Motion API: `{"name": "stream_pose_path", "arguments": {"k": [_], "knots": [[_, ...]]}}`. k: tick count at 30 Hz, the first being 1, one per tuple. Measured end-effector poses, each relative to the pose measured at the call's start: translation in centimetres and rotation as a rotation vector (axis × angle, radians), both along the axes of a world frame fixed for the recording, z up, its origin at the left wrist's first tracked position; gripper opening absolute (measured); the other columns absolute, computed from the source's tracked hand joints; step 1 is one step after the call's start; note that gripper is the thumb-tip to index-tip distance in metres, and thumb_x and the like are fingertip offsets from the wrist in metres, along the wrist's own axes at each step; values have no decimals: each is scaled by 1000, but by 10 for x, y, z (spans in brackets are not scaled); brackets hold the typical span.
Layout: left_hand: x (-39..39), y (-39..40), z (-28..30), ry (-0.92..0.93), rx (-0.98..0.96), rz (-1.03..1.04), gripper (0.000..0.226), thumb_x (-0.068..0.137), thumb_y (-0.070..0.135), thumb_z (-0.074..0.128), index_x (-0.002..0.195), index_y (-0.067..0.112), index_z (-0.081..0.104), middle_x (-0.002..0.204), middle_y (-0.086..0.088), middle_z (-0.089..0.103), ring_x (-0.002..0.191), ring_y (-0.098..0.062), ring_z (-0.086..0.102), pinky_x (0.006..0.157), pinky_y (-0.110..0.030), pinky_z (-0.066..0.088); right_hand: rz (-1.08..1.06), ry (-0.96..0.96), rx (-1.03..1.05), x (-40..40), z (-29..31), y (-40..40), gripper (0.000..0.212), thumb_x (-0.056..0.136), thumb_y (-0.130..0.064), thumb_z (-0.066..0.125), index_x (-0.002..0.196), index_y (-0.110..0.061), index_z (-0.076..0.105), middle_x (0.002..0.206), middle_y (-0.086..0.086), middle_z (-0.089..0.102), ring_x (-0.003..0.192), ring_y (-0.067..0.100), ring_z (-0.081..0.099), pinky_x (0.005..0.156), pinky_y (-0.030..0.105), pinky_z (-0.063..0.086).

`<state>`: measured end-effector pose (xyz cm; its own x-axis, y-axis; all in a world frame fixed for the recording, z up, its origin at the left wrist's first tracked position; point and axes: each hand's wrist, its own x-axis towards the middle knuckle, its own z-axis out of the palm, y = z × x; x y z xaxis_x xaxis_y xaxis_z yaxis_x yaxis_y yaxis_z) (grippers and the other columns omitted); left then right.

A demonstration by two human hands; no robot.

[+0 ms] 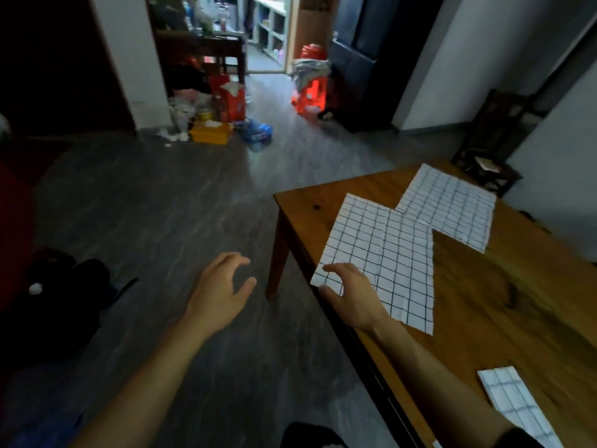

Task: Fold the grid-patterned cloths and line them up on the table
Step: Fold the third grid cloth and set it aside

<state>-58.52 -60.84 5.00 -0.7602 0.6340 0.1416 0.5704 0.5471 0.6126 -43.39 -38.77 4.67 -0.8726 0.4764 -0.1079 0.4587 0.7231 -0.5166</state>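
Wood worktop [484,286], brown, sits on the R side of the room, corner pointing toward the doorway.

Nearest: a folded grid cloth [513,405] at the near R edge of the worktop, narrow strip, grey-blue lines, partly cut off by the frame edge.

L hand [219,292] hangs over the floor, off the worktop, palm down, fingers [232,258] loosely curved and spread, thumb out, holding nothing.

R hand [352,295] is on the near-left corner of the middle grid cloth [384,257]. Fingers lie on top of the corner, thumb at the cloth's edge by the worktop rim; looks like it's gripping that corner, but whether the thumb is under the fabric I can't tell. Cloth lies flat, unfolded, dark grid on white; its gripped corner reaches the worktop edge.

Further back: a second flat grid cloth [452,205], its near-left corner overlapping/touching the far-right corner of the middle one. Both are skewed vs the worktop edges.

Beyond the worktop: grey floor [161,205], dark bag-like thing [64,286] on the floor at L. Far side: yellow bin [211,132], red stool [310,95] w/ laundry on top, dark chair [491,140] by the R wall.
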Motion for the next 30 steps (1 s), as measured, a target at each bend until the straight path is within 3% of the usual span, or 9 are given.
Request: {"name": "stream_pose_path", "arguments": {"k": [5,14,23,30], "knots": [[-26,68,-14,-60,-27,-199,36,94,31,63,128,21,58,137,6,48,128,-11,42,100,-21,29,-173,-19,-20,3,-17,35,45,94,-41,58,136,-28,49,144,-3,47,131,13,43,110,32,37],[-55,193,-54,-110,-279,-478,42,95,35,60,134,25,50,140,9,43,133,-8,35,109,-26,33,-435,6,-117,-1,-93,125,46,93,-35,63,135,-22,52,141,1,51,130,15,46,108,30,38],[-65,278,-76,-104,-407,-692,40,95,37,59,133,27,51,136,10,48,125,-8,40,105,-29,40,-443,-159,-113,1,-134,148,59,85,-39,71,138,-26,49,143,-2,48,134,17,40,112,35,36],[-66,300,-105,-21,-505,-928,48,92,40,60,136,24,48,139,8,43,131,-11,35,109,-29,35,-500,-216,-92,-10,-147,139,64,77,-26,70,136,-30,46,143,-3,39,134,19,32,108,28,34]]}}
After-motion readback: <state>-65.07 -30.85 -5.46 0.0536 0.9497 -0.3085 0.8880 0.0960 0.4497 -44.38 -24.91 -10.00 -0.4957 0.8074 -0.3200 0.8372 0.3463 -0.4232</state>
